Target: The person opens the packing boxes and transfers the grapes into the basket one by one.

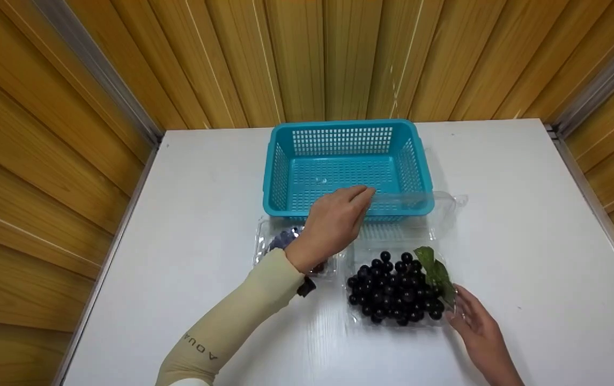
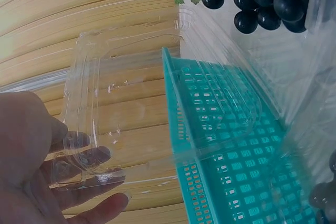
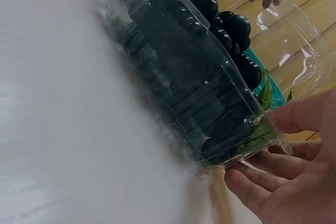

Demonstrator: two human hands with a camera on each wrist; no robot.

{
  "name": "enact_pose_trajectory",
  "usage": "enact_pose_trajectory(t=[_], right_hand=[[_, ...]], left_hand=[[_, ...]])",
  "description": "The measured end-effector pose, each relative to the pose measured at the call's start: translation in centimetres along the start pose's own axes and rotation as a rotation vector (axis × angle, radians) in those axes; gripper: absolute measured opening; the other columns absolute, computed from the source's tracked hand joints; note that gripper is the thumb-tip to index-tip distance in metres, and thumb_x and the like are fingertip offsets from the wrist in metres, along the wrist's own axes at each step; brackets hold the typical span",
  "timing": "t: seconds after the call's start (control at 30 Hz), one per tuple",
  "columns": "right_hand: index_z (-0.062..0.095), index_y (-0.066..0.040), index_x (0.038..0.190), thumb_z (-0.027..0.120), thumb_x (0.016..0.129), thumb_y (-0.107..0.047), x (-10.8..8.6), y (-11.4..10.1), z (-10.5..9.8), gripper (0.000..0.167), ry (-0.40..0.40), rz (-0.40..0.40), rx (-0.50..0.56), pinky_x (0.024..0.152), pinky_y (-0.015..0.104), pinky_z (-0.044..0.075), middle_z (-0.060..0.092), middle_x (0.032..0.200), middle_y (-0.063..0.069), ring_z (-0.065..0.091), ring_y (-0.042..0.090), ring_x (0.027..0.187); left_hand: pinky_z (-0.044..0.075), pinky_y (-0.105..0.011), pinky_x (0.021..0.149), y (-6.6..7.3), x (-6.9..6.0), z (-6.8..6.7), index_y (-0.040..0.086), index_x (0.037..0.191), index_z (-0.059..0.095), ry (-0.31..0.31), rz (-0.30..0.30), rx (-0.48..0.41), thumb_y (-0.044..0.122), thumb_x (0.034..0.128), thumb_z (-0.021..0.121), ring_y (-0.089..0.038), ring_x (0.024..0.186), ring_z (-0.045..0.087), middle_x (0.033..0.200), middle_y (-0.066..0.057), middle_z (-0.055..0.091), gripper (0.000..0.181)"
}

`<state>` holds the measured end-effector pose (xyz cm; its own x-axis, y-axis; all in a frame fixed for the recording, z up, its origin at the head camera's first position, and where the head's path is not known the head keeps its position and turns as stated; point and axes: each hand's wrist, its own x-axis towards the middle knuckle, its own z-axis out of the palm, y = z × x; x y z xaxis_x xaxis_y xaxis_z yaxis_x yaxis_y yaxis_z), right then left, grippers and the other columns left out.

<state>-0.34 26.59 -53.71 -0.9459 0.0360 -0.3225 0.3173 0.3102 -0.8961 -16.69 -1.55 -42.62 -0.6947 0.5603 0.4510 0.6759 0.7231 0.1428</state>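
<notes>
A clear hinged box (image 1: 350, 316) holds black grapes (image 1: 392, 292) and green leaves (image 1: 435, 273), its lid (image 1: 443, 214) raised toward the basket. My left hand (image 1: 333, 222) is at the lid's left edge; the left wrist view shows the fingers (image 2: 94, 182) spread and relaxed, seen through the clear lid (image 2: 131, 124) and touching it. With the thumb near the rim and the fingers underneath, my right hand (image 1: 481, 332) grips the box's right side; the right wrist view shows that hand (image 3: 294, 166) at the corner beside the leaves (image 3: 257, 135).
Behind the box stands a teal basket (image 1: 269, 177), with nothing seen inside. A second clear container (image 1: 259, 241) with bluish and dark fruit sits to the left, partly under my left forearm. Wood-look panels (image 1: 323, 59) and metal edges border the white table (image 1: 194, 214).
</notes>
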Motion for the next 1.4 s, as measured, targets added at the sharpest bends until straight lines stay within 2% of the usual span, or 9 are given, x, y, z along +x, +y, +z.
enact_pose_trajectory(t=[0.07,0.17,0.2,0.33,0.47,0.77,0.9,1.2,1.4], right_hand=[[0.02,-0.015,0.154,0.054,0.098,-0.039,0.1,0.0,0.0,0.07,0.003,0.012,-0.001,0.091,0.0,0.034,0.03,0.157,0.016,0.036,0.003,0.138],[0.02,-0.015,0.154,0.053,0.098,-0.041,0.2,-0.2,0.0,0.07,0.003,0.04,-0.015,0.096,0.003,0.033,0.028,0.158,0.014,0.026,0.028,0.146],[0.02,-0.015,0.154,0.053,0.098,-0.041,0.2,-0.2,-0.1,0.07,0.003,0.044,-0.019,0.099,0.006,0.034,0.027,0.158,0.013,0.024,0.031,0.147],[0.02,-0.015,0.155,0.053,0.098,-0.041,0.4,-0.3,-0.2,0.071,0.002,0.042,-0.026,0.105,0.013,0.032,0.023,0.16,0.011,0.023,0.03,0.147],[0.018,-0.015,0.155,0.052,0.098,-0.041,0.5,-0.3,-0.2,0.071,0.001,0.036,-0.019,0.099,0.004,0.031,0.021,0.161,0.009,0.021,0.03,0.148],[0.02,-0.011,0.154,0.053,0.099,-0.038,0.5,-0.5,0.0,0.07,0.018,0.004,-0.01,0.095,0.0,0.031,0.021,0.161,0.012,0.021,0.034,0.147],[0.02,-0.009,0.154,0.052,0.1,-0.035,0.5,-0.6,0.0,0.068,0.017,-0.021,0.012,0.093,0.0,0.034,0.02,0.161,0.014,0.02,0.036,0.146],[0.017,-0.008,0.154,0.052,0.1,-0.033,0.9,-1.1,0.0,0.069,0.012,-0.007,0.039,0.092,-0.001,0.034,0.017,0.162,0.013,0.017,0.036,0.147],[0.017,-0.009,0.154,0.05,0.101,-0.034,1.0,-1.1,-0.1,0.068,0.025,-0.015,-0.006,0.094,-0.001,0.032,0.02,0.161,0.013,0.022,0.035,0.146]], left_hand=[[0.054,-0.034,0.091,0.0,0.0,0.0,0.014,0.135,0.056,-0.011,-0.006,0.007,0.034,0.1032,0.043,-0.017,0.114,0.064,0.127,-0.002,0.064,0.04],[0.053,-0.036,0.094,0.1,-0.1,-0.1,0.016,0.139,0.052,-0.033,-0.018,0.014,0.041,0.1005,0.048,-0.017,0.119,0.06,0.132,-0.002,0.062,0.046],[0.053,-0.036,0.094,0.1,-0.1,-0.1,0.016,0.14,0.051,-0.035,-0.021,0.017,0.042,0.0995,0.05,-0.017,0.12,0.059,0.133,-0.002,0.061,0.048],[0.051,-0.038,0.097,0.1,0.0,-0.2,0.016,0.143,0.047,-0.049,-0.032,0.009,0.043,0.098,0.052,-0.018,0.126,0.055,0.137,-0.002,0.057,0.052],[0.049,-0.04,0.099,0.1,0.0,-0.3,0.017,0.144,0.045,-0.064,-0.044,-0.005,0.044,0.0977,0.053,-0.019,0.129,0.051,0.141,-0.003,0.054,0.054],[0.048,-0.042,0.101,0.1,0.1,-0.4,0.018,0.146,0.043,-0.072,-0.057,0.007,0.043,0.0959,0.056,-0.021,0.132,0.048,0.145,-0.004,0.05,0.057],[0.047,-0.043,0.101,0.2,0.1,-0.5,0.017,0.145,0.043,-0.064,-0.048,0.026,0.042,0.0943,0.059,-0.021,0.133,0.047,0.146,-0.005,0.049,0.059],[0.04,-0.045,0.105,0.6,-0.1,-1.0,0.018,0.145,0.043,-0.057,-0.022,0.095,0.046,0.0957,0.055,-0.022,0.134,0.045,0.146,-0.003,0.048,0.058],[0.042,-0.044,0.102,0.9,-0.1,-1.4,0.017,0.144,0.044,-0.048,-0.003,0.106,0.046,0.095,0.056,-0.021,0.133,0.044,0.146,-0.003,0.048,0.058]])
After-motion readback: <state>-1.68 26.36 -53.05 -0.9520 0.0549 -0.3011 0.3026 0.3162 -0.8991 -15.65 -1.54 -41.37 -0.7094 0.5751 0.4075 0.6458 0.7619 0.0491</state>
